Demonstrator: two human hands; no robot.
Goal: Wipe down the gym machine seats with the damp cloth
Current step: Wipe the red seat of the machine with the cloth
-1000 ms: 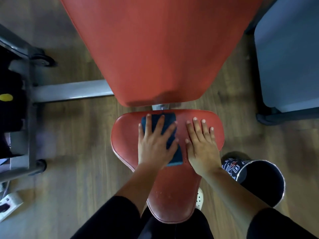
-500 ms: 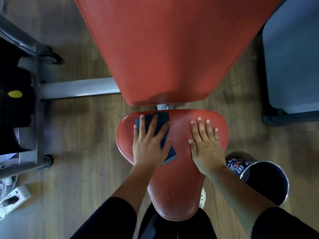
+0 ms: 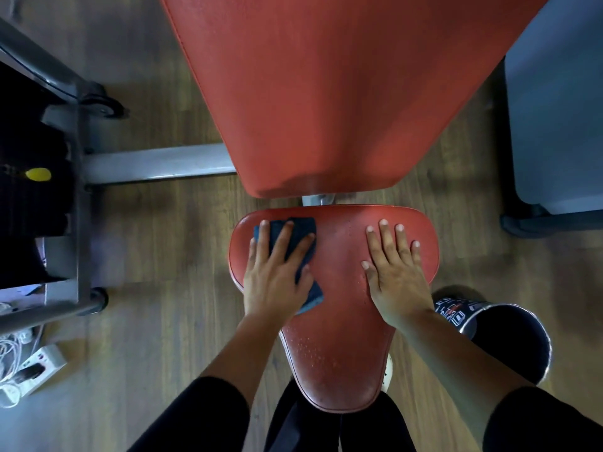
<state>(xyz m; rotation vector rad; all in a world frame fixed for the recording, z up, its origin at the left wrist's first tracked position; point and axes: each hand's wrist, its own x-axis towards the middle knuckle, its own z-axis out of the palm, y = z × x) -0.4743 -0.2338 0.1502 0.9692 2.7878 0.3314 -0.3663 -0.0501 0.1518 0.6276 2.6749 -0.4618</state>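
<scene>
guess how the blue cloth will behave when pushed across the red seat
The blue cloth is probably soft and floppy: it lies folded flat under the left hand, so pushed by an edge it would likely bunch. It likely slides easily, since the red seat looks smooth and beaded with droplets.

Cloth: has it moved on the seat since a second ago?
Yes. The cloth under the left hand slid toward the seat's left edge, away from the right hand.
</scene>
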